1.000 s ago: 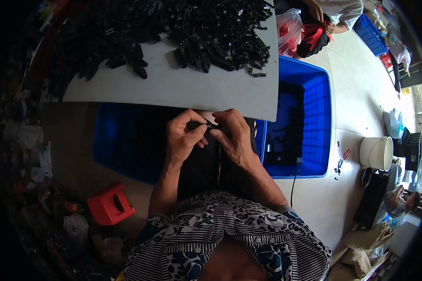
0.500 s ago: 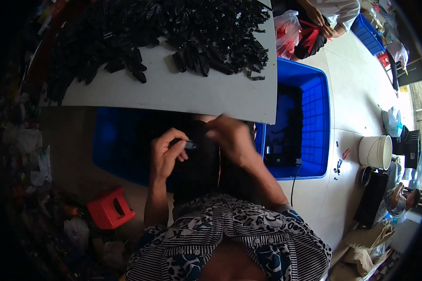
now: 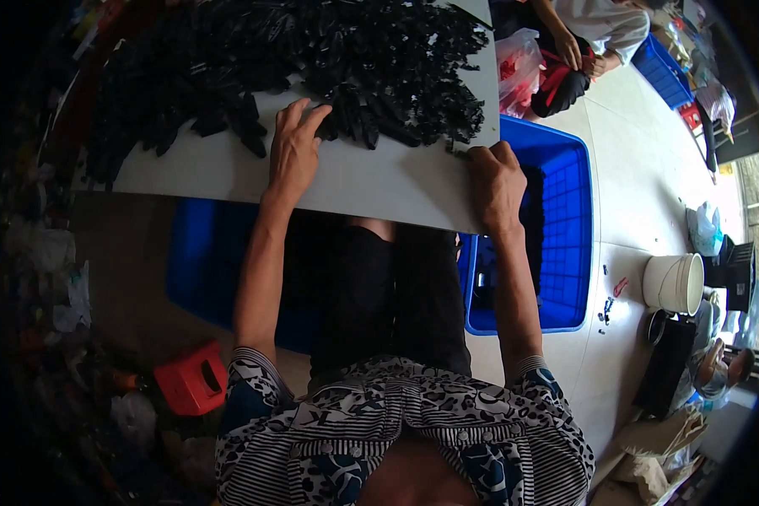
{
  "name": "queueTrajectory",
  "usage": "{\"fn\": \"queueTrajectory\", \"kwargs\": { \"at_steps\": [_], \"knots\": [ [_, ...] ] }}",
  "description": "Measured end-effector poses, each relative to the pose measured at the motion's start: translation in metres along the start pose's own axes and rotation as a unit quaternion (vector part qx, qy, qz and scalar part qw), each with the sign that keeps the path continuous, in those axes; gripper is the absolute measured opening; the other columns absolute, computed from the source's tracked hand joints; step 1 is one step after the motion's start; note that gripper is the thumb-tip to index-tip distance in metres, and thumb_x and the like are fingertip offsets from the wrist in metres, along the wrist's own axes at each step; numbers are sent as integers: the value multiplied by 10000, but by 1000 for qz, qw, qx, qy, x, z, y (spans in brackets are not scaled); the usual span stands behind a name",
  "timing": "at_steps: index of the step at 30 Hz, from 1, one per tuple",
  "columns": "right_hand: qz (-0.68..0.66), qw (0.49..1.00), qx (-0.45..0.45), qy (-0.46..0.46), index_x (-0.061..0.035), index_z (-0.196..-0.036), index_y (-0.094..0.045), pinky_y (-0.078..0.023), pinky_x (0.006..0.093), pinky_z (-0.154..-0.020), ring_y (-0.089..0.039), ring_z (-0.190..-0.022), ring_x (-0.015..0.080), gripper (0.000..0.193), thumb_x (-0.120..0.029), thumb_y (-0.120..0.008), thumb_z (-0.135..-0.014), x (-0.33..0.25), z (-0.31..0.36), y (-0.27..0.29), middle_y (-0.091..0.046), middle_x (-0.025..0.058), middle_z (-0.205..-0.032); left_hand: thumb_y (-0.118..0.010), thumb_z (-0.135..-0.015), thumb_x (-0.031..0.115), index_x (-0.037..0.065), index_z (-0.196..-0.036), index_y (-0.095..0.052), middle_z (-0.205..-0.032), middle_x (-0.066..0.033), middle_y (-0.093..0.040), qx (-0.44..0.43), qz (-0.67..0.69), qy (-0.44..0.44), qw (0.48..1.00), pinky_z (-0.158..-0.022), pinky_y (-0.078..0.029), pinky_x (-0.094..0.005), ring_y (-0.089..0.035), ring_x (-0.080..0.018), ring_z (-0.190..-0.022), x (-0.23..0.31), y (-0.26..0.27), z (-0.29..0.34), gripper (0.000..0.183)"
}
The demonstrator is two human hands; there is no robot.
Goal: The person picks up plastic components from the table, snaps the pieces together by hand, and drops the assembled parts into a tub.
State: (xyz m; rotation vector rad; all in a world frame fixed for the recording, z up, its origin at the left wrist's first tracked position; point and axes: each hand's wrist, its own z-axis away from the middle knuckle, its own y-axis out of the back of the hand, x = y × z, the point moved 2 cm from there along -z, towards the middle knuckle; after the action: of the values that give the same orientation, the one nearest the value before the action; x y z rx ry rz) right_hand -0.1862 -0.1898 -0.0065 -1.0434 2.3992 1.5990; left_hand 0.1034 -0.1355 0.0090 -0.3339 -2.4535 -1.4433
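Observation:
A large heap of black plastic pieces [image 3: 228, 76] spreads over the pale tabletop [image 3: 379, 185]. Long, narrow black parts lie along its front edge, and smaller jagged black parts [image 3: 455, 118] gather at the right. My left hand [image 3: 293, 160] reaches over the table with fingers apart, its fingertips beside the long black parts at the heap's front. At the table's right edge, my right hand [image 3: 496, 185] is closed with fingers curled, close to the small jagged parts. Whatever its fingertips may hold is hidden.
A blue crate [image 3: 586, 228] with dark contents stands right of the table; another blue bin [image 3: 194, 261] sits underneath. A red plastic stool [image 3: 190, 379] is at lower left. Another person's hands [image 3: 582, 59] work with red material at upper right. A white bucket [image 3: 673, 282] stands on the floor.
Both hands have moved from above my lap up to the tabletop, the left to the heap's front, the right to the table's right edge. The small dark part no longer shows in my left hand.

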Motion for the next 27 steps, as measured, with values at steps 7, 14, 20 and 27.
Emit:
{"fn": "queueTrajectory", "kwargs": {
  "at_steps": [7, 14, 20, 27],
  "knots": [
    [-57, 997, 42, 26, -30, -843, -603, -491, 377, -648, -595, -758, 304, 112, -37, -648, -741, -2, 11, 0, -560, 113, -820, -651, -756, -72, 26, -1073, -582, -1195, -126, -524, -4, 12, 16, 1000, -917, -459, -375, -494, -317, -1113, -14, -7, 7, 339],
    [-329, 942, 66, -19, -3, -847, -582, -474, 296, -604, -593, -676, 239, 163, 84, -641, -723, -32, 40, 13, -588, 114, -823, -634, -851, 69, 22, -1053, -570, -947, -88, -631, 14, 339, 224, 913, -756, -500, -301, -609, -198, -838, 2, 5, 51, 217],
    [-423, 901, 57, -80, 1, -832, -603, -448, 207, -651, -569, -710, 86, 179, 129, -653, -717, -54, 66, -1, -579, 27, -799, -540, -939, 175, 10, -1102, -551, -839, -118, -648, -122, 697, 301, 640, -564, -522, -231, -637, -149, -655, 61, 9, 79, 232],
    [-496, 856, 26, -143, 8, -840, -608, -470, 230, -642, -581, -710, 110, 156, 100, -680, -737, -67, 80, -10, -591, 58, -808, -536, -938, 177, 13, -1135, -522, -846, -132, -655, -145, 693, 302, 638, -544, -523, -231, -649, -161, -641, 74, 9, 89, 257]
  ]
}}
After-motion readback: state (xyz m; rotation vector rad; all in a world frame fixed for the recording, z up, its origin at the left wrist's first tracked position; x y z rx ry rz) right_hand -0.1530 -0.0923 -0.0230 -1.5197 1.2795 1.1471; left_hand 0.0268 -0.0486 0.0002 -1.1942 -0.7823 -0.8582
